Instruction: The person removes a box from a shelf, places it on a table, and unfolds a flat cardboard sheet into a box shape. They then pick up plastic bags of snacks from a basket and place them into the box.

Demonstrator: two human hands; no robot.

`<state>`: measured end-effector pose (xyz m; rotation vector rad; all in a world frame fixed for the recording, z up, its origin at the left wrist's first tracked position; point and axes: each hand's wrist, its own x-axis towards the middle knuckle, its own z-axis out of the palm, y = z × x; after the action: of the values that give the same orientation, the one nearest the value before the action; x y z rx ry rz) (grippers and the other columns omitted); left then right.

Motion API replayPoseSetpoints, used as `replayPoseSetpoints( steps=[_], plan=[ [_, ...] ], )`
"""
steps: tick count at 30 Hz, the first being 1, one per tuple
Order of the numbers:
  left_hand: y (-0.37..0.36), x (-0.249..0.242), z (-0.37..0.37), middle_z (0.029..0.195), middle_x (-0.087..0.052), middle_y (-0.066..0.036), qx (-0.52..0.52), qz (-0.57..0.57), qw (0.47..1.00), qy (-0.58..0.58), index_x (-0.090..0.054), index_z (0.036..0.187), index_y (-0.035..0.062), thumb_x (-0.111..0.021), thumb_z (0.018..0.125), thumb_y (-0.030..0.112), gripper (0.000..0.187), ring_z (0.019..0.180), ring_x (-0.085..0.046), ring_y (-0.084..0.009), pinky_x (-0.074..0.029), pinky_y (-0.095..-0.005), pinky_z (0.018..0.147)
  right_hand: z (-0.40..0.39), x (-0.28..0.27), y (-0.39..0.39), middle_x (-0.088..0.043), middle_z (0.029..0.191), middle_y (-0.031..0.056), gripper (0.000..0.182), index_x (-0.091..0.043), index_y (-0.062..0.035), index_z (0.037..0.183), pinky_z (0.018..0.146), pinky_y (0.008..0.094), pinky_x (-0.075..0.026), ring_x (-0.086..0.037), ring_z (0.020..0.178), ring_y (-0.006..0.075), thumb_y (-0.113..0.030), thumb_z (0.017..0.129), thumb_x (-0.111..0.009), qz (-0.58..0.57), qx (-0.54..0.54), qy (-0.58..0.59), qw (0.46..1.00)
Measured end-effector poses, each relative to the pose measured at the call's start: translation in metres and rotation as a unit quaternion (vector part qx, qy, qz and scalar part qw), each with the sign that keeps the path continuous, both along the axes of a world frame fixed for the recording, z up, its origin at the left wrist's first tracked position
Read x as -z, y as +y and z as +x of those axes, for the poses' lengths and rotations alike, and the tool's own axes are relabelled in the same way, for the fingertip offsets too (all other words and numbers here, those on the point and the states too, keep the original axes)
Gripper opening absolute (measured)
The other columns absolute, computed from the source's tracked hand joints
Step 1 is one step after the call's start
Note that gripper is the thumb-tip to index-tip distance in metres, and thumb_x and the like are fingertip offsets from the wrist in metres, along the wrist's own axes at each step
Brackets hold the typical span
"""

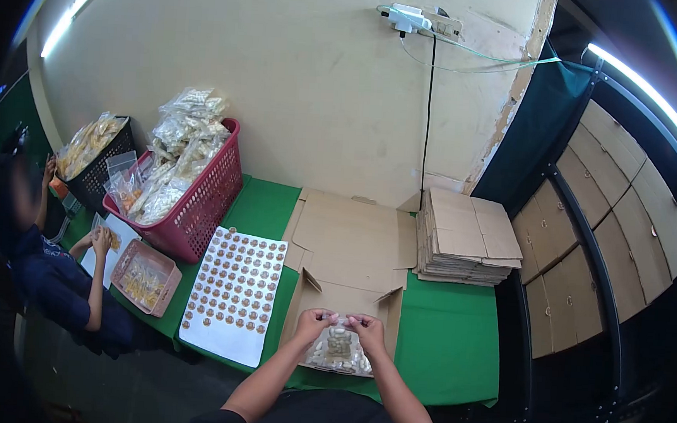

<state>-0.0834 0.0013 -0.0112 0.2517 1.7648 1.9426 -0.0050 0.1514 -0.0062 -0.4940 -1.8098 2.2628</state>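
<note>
Between my two hands a small clear plastic bag point(339, 342) with pale pieces inside hangs by its top edge. My left hand point(314, 325) pinches one top corner, and my right hand point(367, 333) pinches the other. Beneath them stands an open cardboard box point(346, 296), its lid folded back toward the wall. More bags of whitish pieces point(319, 358) lie in the near part of the box, partly hidden by the held bag and my hands.
Left of the box lies a sheet of round stickers point(232, 298). Beyond it stand a red basket point(214, 196) heaped with filled bags, a pink tray point(164, 299) and a dark basket point(108, 170). A co-worker point(59, 280) handles a bag there. Flattened cartons point(468, 239) are stacked at right.
</note>
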Motion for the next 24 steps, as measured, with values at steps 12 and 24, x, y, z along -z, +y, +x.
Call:
replayPoseSetpoints(
  steps=[12,24],
  plan=[
    [-0.007,-0.001,0.000,0.084,-0.065,-0.011,-0.049,0.039,0.991,-0.116,-0.054,0.114,0.0000,-0.058,0.084,0.001,0.031,0.071,-0.064,-0.0141,-0.050,-0.0213,0.057,0.009,-0.006,-0.008,-0.063,0.098,0.0143,0.040,-0.051,-0.0035,0.121,0.076,0.0318,-0.051,-0.062,0.088,0.0238,-0.011,0.083,-0.061,0.240,0.117,0.031,0.963],
    [0.011,0.002,0.005,0.094,-0.062,-0.009,-0.126,0.004,0.966,0.227,-0.052,0.114,0.0014,-0.066,0.081,0.015,0.038,0.076,-0.060,-0.0117,-0.049,-0.0218,0.068,0.018,0.005,-0.006,-0.058,0.098,0.0047,0.054,-0.043,-0.0116,0.127,0.072,0.0238,-0.045,-0.054,0.084,0.0103,-0.006,0.079,-0.065,0.040,-0.023,-0.006,0.999]
  ],
)
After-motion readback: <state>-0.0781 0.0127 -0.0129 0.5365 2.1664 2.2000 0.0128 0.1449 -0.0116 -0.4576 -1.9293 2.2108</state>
